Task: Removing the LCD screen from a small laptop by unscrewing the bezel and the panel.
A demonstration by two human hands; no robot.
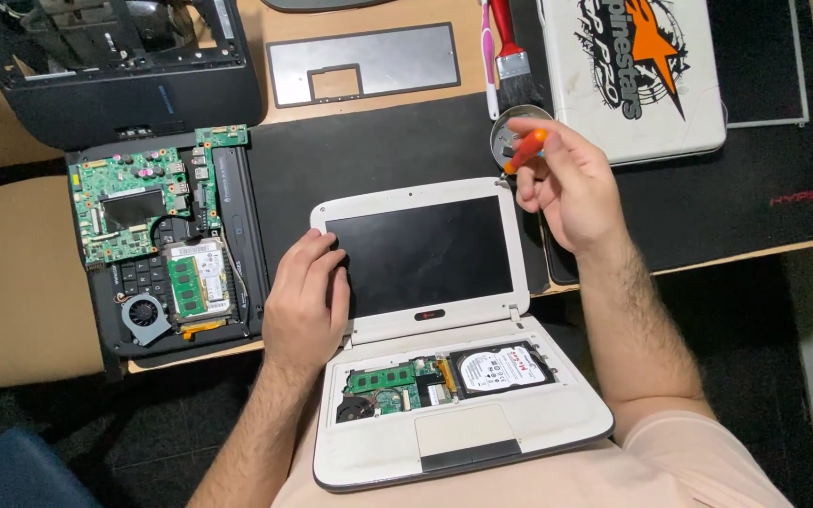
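A small white laptop (463,442) lies opened flat at the table's near edge, its base partly on my lap. Its keyboard is off, baring a green board and a silver hard drive (501,369). My left hand (305,301) rests flat on the left side of the laptop's dark screen (421,254). My right hand (565,183) hovers over the screen's upper right corner, fingers closed on a small orange-handled screwdriver (525,150), its tip pointing down toward that corner.
A stripped black laptop base with a green motherboard (138,202) and fan lies at left, a black shell (96,66) behind it. A grey keyboard plate (364,64), a brush (512,56), a round metal dish (505,132) and a closed white laptop (628,75) sit at the back.
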